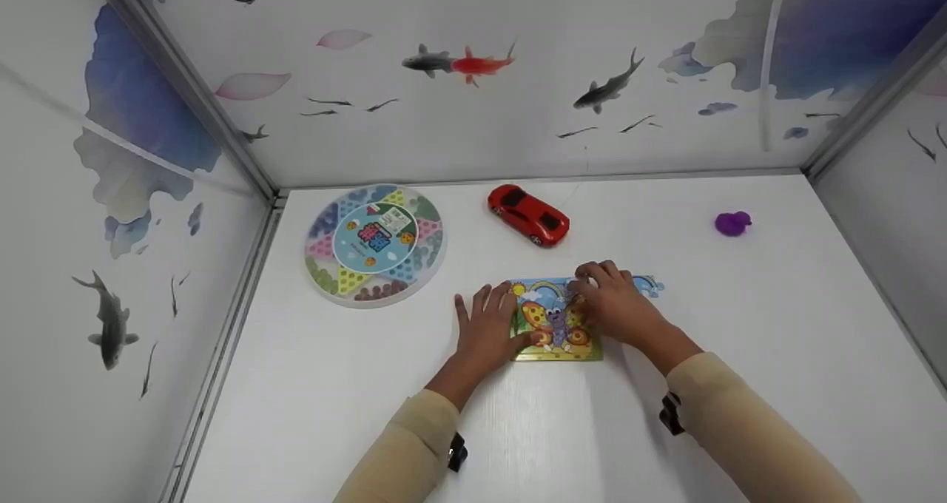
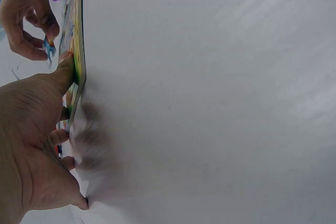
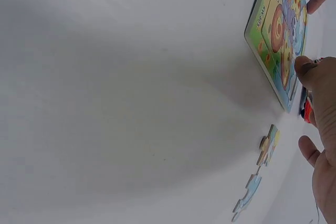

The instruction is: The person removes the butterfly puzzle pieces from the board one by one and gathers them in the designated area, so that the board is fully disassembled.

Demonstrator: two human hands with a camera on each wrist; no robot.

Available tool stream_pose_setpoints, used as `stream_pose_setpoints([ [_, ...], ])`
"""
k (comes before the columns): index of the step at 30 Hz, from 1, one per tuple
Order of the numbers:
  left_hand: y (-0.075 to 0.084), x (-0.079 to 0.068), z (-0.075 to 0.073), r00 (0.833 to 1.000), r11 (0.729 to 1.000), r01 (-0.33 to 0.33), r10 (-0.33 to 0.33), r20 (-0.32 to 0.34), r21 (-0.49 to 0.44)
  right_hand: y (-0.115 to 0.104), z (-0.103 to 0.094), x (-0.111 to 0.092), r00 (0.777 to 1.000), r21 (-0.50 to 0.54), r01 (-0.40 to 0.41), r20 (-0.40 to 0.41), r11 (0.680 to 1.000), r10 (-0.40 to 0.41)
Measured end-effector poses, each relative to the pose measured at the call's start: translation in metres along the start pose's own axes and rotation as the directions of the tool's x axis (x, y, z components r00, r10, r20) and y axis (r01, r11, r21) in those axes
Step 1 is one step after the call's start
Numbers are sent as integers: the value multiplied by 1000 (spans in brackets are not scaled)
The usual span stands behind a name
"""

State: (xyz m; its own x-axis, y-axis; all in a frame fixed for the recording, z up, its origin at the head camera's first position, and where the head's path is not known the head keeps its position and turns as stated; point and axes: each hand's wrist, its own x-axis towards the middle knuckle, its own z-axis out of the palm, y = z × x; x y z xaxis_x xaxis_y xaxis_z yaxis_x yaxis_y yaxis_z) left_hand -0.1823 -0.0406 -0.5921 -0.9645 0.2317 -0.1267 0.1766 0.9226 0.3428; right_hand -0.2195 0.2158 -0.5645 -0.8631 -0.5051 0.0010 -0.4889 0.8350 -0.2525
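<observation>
A jigsaw board point(image 1: 558, 349) with a butterfly picture lies flat on the white table. My left hand point(image 1: 486, 333) rests along the board's left edge, fingers spread, its thumb point(image 2: 65, 69) lying on the picture. Over the board's upper right part is my right hand point(image 1: 618, 307). In the left wrist view, this right hand point(image 2: 29, 17) pinches a small blue and orange puzzle piece point(image 2: 49, 48) between thumb and fingers. Beyond the board's right side lie loose puzzle pieces, a blue one point(image 3: 248, 192) and a multicoloured one point(image 3: 269, 145), partly hidden by my right hand in the head view.
A round marble board game point(image 1: 376, 248) in a clear case stands at the back left. Behind the jigsaw sits a red toy car point(image 1: 529, 214). A small purple toy point(image 1: 732, 223) is at the back right. Printed wall panels point(image 1: 518, 133) enclose the table's back and sides.
</observation>
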Motion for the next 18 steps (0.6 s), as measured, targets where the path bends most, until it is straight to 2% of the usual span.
stream_pose_setpoints([
  [4, 0, -1, -2, 1000, 1000, -1, 1, -5, 7, 7, -3, -4, 1000, 1, -3, -27, 1000, 3],
  [13, 0, -2, -3, 1000, 1000, -10, 10, -6, -20, 27, -6, -16, 996, -41, -67, -62, 997, 64],
  [18, 0, -1, -3, 1000, 1000, -2, 2, -2, -31, 40, -9, -24, 993, -28, -93, -71, 995, 91],
])
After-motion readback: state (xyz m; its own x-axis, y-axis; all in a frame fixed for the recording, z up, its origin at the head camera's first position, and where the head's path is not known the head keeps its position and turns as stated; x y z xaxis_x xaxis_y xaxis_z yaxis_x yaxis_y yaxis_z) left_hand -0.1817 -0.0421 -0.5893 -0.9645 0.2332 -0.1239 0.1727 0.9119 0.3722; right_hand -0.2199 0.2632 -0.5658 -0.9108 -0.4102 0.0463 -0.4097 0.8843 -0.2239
